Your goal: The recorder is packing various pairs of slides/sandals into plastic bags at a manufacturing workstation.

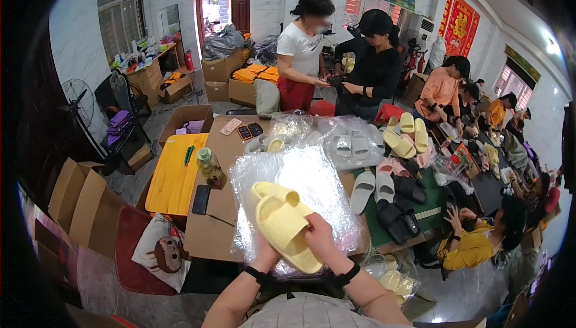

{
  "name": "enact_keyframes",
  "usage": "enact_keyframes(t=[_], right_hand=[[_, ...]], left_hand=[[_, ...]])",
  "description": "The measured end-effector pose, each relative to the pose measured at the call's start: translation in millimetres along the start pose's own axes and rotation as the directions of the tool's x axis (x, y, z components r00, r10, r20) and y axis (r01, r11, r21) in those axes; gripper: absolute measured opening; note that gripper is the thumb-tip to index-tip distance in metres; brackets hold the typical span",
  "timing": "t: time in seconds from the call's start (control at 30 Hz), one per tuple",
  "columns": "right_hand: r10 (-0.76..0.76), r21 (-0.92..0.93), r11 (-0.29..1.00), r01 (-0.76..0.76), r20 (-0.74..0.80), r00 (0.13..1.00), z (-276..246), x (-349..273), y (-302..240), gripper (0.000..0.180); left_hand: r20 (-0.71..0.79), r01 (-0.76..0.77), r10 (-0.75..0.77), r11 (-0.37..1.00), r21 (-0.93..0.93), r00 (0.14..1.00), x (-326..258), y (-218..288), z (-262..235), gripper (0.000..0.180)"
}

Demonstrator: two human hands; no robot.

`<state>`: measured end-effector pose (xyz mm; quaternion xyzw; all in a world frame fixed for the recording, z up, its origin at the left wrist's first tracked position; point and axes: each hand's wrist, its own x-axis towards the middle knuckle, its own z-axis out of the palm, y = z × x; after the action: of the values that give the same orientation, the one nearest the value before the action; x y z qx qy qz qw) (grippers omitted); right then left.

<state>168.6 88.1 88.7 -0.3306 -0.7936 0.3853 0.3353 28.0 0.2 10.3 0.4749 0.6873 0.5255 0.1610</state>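
A pair of pale yellow slide slippers [282, 223] is held over a stack of clear plastic bags [312, 172] on the table in front of me. One slipper lies over the other, so much of the rear one is hidden. My left hand [266, 254] grips the pair from the left and below, its fingers mostly behind the soles. On the other side, my right hand [319, 237] is closed on the edge of the front slipper by its strap. Both wrists wear black bands.
Right of the bags lie white slippers [363, 191], black slippers [393, 220] and more yellow ones [399, 145]. Left stand a bottle [210, 166], a phone [201, 199] and a yellow board [174, 175]. Bagged slippers [396, 283] sit low right. Several people work beyond and to the right.
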Motion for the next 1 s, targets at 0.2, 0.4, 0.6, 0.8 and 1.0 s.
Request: enact_keyframes(t=[0.2, 0.4, 0.6, 0.8, 1.0], right_hand=[[-0.13, -0.172, 0.976, 0.136, 0.045, 0.99, 0, 18, 11, 0.022], [0.129, -0.26, 0.963, -0.069, 0.222, 0.967, 23, 39, 16, 0.045], [-0.077, -0.247, 0.957, 0.15, 0.281, 0.957, 44, 51, 36, 0.032], [-0.018, 0.047, 0.999, 0.02, -0.049, 0.999, 23, 38, 16, 0.041], [0.112, 0.025, 0.994, -0.109, -0.192, 0.975, -9, 33, 17, 0.037]], left_hand=[[0.002, 0.096, -0.103, 0.915, -0.393, 0.995, -7, 5, -5, 0.057], [0.093, 0.078, -0.081, 0.996, 0.037, 0.992, -11, -61, 10, 0.068], [0.181, -0.044, -0.036, 0.908, 0.418, 0.983, -10, -38, 5, 0.08], [0.052, 0.207, -0.207, 0.867, -0.454, 0.977, 8, 36, -6, 0.065], [0.002, -0.161, 0.183, 0.859, 0.486, 0.983, 11, 1, 0, 0.046]])
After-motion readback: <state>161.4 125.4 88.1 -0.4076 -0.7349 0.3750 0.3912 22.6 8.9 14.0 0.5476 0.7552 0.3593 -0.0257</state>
